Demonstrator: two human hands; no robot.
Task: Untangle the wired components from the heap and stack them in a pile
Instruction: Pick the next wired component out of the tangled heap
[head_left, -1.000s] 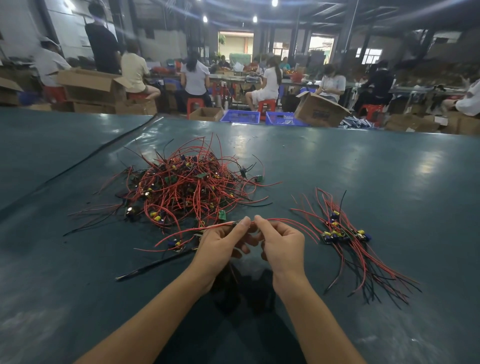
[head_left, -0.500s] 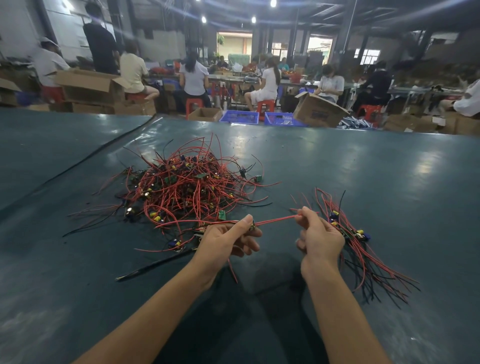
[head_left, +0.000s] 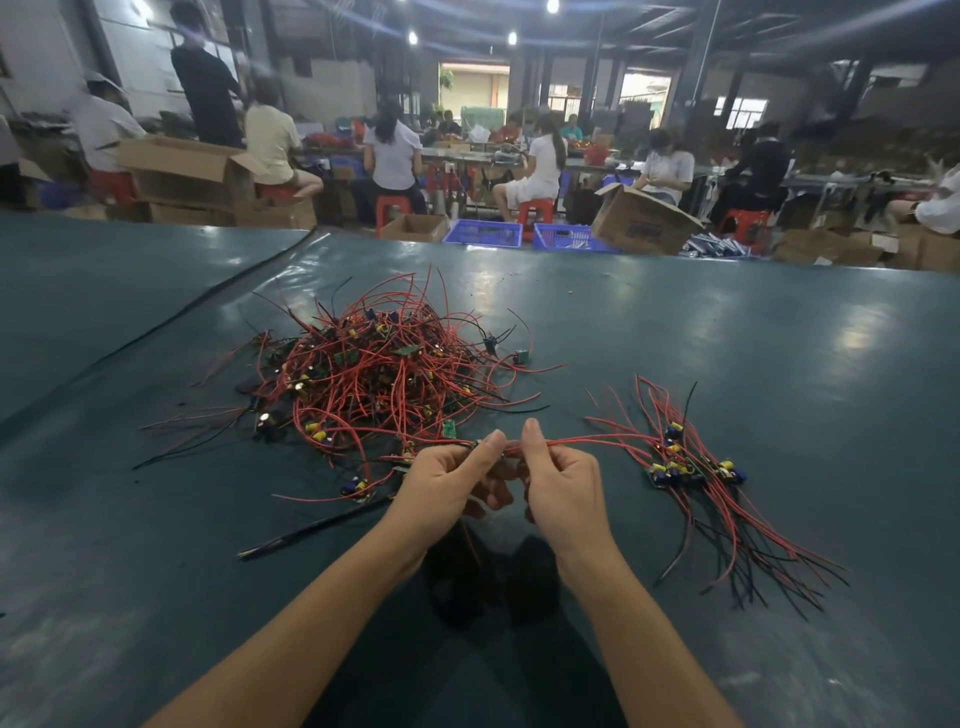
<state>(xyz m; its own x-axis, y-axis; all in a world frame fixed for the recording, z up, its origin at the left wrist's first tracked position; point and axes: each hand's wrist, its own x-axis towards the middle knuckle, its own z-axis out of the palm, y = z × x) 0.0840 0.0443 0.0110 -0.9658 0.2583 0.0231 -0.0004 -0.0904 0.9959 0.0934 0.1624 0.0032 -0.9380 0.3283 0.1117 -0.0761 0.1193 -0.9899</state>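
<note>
A tangled heap of wired components (head_left: 379, 379), red and black wires with small green boards and yellow-blue parts, lies on the dark green table (head_left: 753, 338) ahead and left of centre. A sorted pile (head_left: 691, 467) of the same components lies to the right, wires fanned toward me. My left hand (head_left: 449, 483) pinches a small component at the heap's near edge. My right hand (head_left: 558, 483), close beside it, pinches that component's red wire (head_left: 597, 441), which runs right over the sorted pile.
A loose black wire (head_left: 311, 530) lies on the table left of my left forearm. Beyond the table's far edge sit cardboard boxes (head_left: 644, 221), blue crates (head_left: 483, 232), red stools and several seated people working.
My right hand, which had slid right along the red wire toward the sorted pile, has come back next to my left hand. The left hand has stayed in place.
</note>
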